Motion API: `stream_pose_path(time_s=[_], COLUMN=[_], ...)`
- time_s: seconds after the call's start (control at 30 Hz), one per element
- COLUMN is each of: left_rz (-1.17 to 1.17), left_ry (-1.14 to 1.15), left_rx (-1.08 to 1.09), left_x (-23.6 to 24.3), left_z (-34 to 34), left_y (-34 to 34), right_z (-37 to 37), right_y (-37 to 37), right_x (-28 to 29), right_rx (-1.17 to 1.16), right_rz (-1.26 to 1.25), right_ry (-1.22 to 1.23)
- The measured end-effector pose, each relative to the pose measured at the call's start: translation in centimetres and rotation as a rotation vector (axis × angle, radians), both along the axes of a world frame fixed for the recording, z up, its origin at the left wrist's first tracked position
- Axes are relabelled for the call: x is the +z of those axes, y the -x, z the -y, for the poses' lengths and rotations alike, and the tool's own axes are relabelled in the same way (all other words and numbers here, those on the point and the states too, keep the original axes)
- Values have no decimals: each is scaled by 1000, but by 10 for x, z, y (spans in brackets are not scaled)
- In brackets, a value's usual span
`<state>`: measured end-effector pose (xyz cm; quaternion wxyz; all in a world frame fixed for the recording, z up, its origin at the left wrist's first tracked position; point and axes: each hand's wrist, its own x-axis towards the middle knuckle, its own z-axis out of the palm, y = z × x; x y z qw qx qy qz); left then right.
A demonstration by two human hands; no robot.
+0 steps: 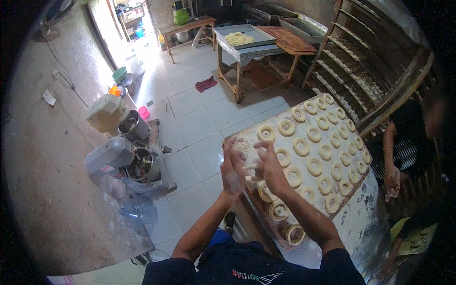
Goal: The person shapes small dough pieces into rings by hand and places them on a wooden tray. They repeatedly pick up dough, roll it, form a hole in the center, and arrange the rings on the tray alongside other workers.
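Note:
My left hand (232,171) is raised over the near left edge of a floury board (244,142), its floured fingers stretched out and a little blurred. Close beside it, my right hand (270,166) bends its fingers inward, smeared by motion. A pale bit of dough (252,174) shows between the two hands; whether either hand grips it cannot be made out. Rows of dough rings (300,154) cover the board to the right. One dough ring (266,133) lies just beyond my right fingers, and another dough ring (279,218) lies below my right wrist.
At the right, a person's hand (392,183) hangs beside the table (354,223). A tall rack (375,107) with loaded trays stands behind. Mixers (111,154) and a clear water bottle (138,212) are on the left. Farther off, a tray (256,34) holds dough.

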<state>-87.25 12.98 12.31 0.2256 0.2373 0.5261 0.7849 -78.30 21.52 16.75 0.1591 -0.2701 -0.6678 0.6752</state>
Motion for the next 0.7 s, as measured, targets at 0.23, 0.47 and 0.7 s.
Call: stream_pose_path(time_s=[0.23,0.47,0.7], left_rz=[-696,-910,-845], left_ry=[521,633,718], left_rx=[280,-79,-124], left_x=[0,-15,-3], left_z=[-30,-33,-46], left_y=[95,110,117], right_z=[-69,-59,7], right_y=[52,-125,-269], right_x=[14,-4,-59], right_rx=[-86,-472,-1332], right_rz=[248,116,266], right_ry=[-877,-954,-648])
